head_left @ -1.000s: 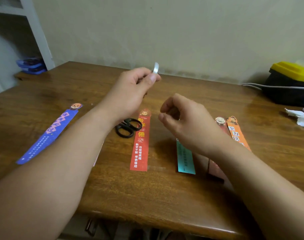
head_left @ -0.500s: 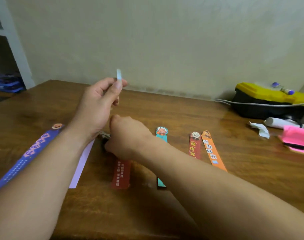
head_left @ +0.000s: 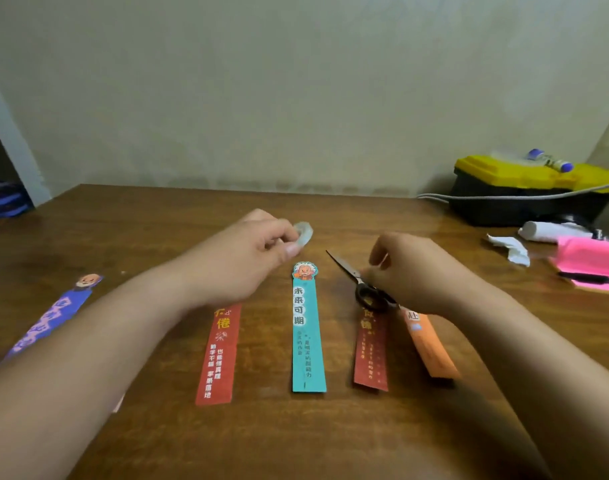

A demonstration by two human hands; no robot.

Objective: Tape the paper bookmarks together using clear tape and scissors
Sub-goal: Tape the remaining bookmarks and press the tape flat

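Note:
Several paper bookmarks lie in a row on the wooden table (head_left: 296,438): a blue one (head_left: 50,320) at the left, a red one (head_left: 220,355), a teal one (head_left: 307,334), a dark red one (head_left: 370,355) and an orange one (head_left: 431,348). My left hand (head_left: 240,261) pinches a small roll of clear tape (head_left: 303,233) just above the teal bookmark's top. My right hand (head_left: 421,271) grips the black scissors (head_left: 360,282) over the tops of the dark red and orange bookmarks. The blades point up and to the left.
A black box with a yellow lid (head_left: 525,188) and a grey cable (head_left: 504,197) stand at the back right. Nearer lie a white roll (head_left: 552,232), a crumpled tissue (head_left: 511,249) and a pink pad (head_left: 590,265). A white shelf post (head_left: 8,147) rises at the left.
My right hand picked up the scissors beside the red bookmark and carried them right, over the dark red and orange ones. My left hand lowered the tape roll towards the table.

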